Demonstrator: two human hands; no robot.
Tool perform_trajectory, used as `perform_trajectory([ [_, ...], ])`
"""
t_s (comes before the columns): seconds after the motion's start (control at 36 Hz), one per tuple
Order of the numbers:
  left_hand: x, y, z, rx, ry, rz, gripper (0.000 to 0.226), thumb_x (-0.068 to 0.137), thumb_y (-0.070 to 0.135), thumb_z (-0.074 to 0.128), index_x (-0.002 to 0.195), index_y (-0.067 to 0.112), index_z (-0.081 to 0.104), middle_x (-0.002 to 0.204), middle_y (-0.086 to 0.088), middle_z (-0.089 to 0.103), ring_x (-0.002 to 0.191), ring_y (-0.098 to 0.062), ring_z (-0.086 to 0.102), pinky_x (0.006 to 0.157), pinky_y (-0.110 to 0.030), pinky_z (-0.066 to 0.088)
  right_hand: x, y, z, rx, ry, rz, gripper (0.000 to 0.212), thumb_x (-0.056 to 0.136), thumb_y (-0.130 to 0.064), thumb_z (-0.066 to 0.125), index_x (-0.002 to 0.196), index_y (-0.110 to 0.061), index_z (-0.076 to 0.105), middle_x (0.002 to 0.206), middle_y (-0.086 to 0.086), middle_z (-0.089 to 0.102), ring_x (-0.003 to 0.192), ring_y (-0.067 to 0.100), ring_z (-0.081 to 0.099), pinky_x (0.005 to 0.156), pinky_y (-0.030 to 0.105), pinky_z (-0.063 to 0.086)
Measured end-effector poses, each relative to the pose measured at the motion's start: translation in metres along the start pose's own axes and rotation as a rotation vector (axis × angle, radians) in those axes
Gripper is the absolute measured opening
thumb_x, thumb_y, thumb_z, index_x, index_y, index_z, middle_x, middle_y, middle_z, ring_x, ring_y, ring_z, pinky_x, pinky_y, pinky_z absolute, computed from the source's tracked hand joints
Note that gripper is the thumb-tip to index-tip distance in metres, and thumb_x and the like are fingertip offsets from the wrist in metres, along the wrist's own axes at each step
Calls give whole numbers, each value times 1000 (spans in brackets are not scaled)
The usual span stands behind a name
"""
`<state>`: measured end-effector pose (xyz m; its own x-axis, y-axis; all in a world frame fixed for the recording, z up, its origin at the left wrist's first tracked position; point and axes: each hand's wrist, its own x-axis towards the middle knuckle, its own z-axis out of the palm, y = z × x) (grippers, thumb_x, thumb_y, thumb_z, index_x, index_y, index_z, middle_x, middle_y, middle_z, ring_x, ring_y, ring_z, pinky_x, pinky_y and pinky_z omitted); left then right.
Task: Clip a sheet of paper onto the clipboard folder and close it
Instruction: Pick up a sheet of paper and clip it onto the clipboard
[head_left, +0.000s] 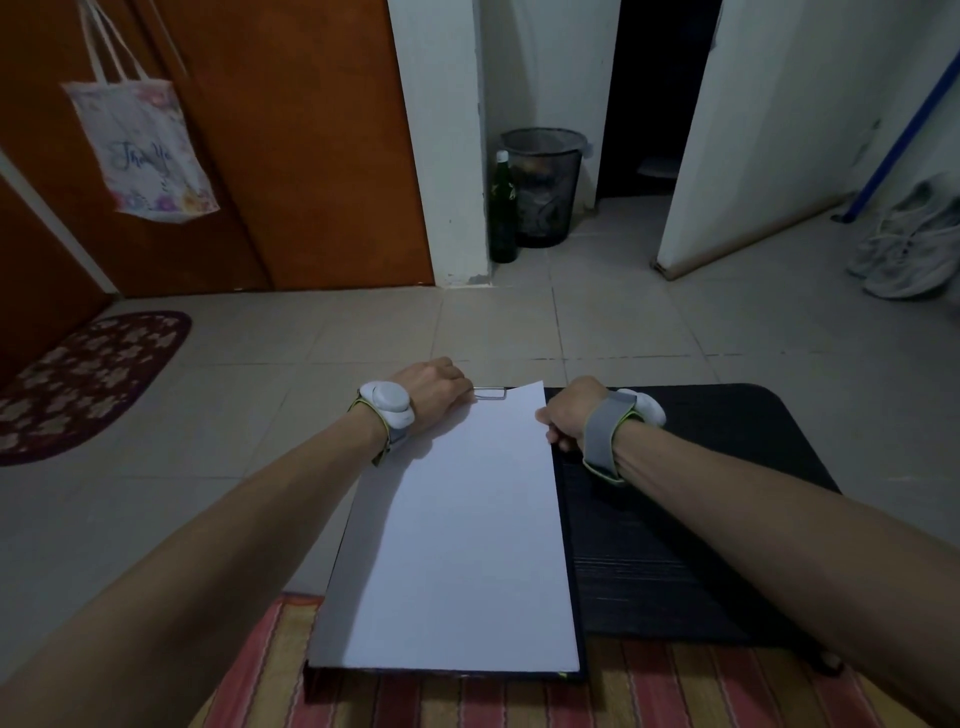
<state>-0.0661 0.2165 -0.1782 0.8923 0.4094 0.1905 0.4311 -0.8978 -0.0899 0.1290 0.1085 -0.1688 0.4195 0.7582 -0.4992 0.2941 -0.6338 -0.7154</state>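
Observation:
A dark clipboard folder lies open on the floor in front of me, its cover spread out to the right. A white sheet of paper lies on the left panel, its top edge reaching the metal clip. My left hand is at the top left corner, fingers curled on the clip's left end. My right hand grips the paper's right edge near the top, with its fingers curled around that edge. Both wrists wear grey bands with white pods.
A striped red mat lies under the folder's near edge. A purple floral rug is at the left. A mesh bin and dark bottle stand by the wall, white shoes at the right.

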Motion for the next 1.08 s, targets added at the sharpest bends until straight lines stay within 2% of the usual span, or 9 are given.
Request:
perform_trajectory([
  [0.19,1,0,0,-3,-8,5,28,97,25,49,97,5,68,96,-17,70,93,-35,59,75,-42,50,5,4,1,49,37,-11,30,90,-7,60,61,1,55,27,3,50,20,15,39,41,23,36],
  [0.47,-1,0,1,8,3,16,25,96,23,51,96,5,69,95,-16,71,93,-35,60,74,-42,50,8,8,1,40,39,0,27,89,-12,62,64,0,59,32,4,56,27,17,45,46,26,42],
  [0.67,0,0,0,34,-20,12,27,97,23,48,98,5,67,96,-16,70,94,-35,58,73,-42,50,8,5,1,51,14,10,16,90,-5,58,78,6,61,31,7,54,32,19,47,51,31,45],
  [0.83,-3,4,4,64,-31,-36,33,100,26,42,104,3,65,104,-17,66,103,-33,55,79,-44,50,11,6,2,25,17,25,20,84,-8,56,68,2,61,39,9,62,32,20,50,55,31,46],
  [0.97,-5,4,5,76,-31,-40,34,100,27,41,103,2,65,103,-17,66,101,-34,56,80,-44,50,16,9,5,-39,32,25,20,80,-13,55,66,-1,63,42,7,65,29,19,52,48,23,45],
  [1.08,-3,2,4,95,-24,32,30,98,23,46,95,2,67,93,-18,69,91,-37,59,76,-43,51,21,11,5,-71,35,8,23,76,-18,54,63,-3,65,45,7,67,31,20,55,52,28,48],
])
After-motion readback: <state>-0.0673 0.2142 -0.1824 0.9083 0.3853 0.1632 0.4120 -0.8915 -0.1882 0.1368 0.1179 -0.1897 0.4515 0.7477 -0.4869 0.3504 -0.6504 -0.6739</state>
